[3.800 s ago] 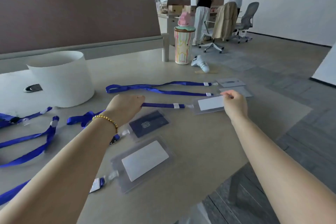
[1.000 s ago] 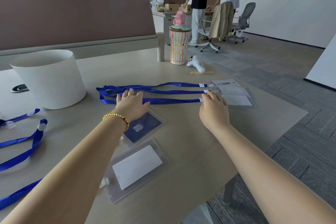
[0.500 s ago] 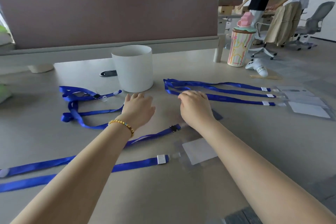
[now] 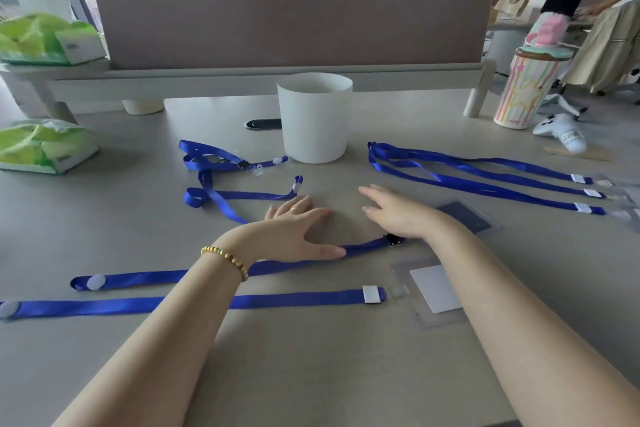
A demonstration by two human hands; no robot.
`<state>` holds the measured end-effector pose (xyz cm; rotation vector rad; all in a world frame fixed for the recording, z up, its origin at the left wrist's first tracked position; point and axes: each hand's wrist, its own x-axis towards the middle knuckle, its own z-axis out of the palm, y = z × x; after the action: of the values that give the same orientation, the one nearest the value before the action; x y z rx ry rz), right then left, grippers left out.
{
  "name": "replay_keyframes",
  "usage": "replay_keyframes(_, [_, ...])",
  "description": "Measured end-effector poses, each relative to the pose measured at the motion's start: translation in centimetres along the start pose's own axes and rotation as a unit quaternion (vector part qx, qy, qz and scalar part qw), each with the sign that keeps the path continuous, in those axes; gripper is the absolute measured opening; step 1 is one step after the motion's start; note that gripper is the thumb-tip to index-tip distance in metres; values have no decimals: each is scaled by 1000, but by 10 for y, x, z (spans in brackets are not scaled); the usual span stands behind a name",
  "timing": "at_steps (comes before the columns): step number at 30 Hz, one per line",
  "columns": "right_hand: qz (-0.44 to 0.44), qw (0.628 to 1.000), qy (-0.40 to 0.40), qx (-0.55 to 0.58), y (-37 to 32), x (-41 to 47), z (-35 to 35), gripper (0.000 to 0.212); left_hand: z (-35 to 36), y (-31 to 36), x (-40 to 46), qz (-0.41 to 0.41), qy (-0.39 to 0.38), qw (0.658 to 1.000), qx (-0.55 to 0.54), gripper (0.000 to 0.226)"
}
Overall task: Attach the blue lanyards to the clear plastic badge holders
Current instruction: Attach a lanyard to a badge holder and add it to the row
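A loose blue lanyard [image 4: 214, 276] lies across the counter [image 4: 311, 367] in front of the person, its black clip [image 4: 392, 239] just beside the right wrist. The left hand [image 4: 294, 232] lies over this strap with fingers straight and spread, the grip wide and holding nothing. The right hand [image 4: 398, 211] hovers or rests flat beside it, fingers likewise extended, nothing held.

Nearer the body, a second lanyard [image 4: 294, 299] ends just beside a clear badge holder [image 4: 429, 291] with a white card; whether they are joined I cannot tell. A holder with a dark card [image 4: 467, 217] lies partly under the right forearm. Three lanyards [image 4: 467, 177] are laid side by side to the right, their ends reaching holders cut off by the frame edge. A tangled bunch of lanyards [image 4: 214, 170] lies to the left of a white cylindrical tub [image 4: 314, 118].

Open counter lies between the hands and the tub, and across the near edge. A padded divider [image 4: 291, 10] closes the far side. Tissue packs [image 4: 41, 146] sit at the left, a striped cup [image 4: 523, 90] and a white game controller [image 4: 562, 135] at the far right.
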<state>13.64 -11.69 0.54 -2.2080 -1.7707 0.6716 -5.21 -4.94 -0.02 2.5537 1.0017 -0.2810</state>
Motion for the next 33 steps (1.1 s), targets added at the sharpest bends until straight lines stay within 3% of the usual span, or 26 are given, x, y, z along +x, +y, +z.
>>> replay_keyframes(2, [4,1000,4,-4,-3,4,5,51,0,-3,0,-20,-6,999,28,78])
replay_keyframes(7, [-10,998,17,-67,-21,17,16,47,3,-21,2,-73,55,994,68,48])
replay_keyframes(11, [-44,994,50,-88,-33,13,20,40,-1,-40,-2,-147,127,963,187,47])
replay_keyframes(16, [-48,996,16,-74,-21,-7,7,49,-7,-54,-6,-222,117,954,165,48])
replay_keyframes(21, [-36,998,-25,-52,-14,-15,1,68,-10,-39,-2,-185,129,974,21,52])
replay_keyframes(28, [-74,996,-5,-49,-24,-12,7,60,9,-4,15,-12,237,971,-28,39])
replay_keyframes(31, [-85,996,-15,-32,-24,-10,8,70,5,-6,17,-38,240,969,-43,37])
replay_keyframes(33, [-86,995,-33,-26,-24,-9,9,73,-1,-10,16,-67,188,980,-25,33])
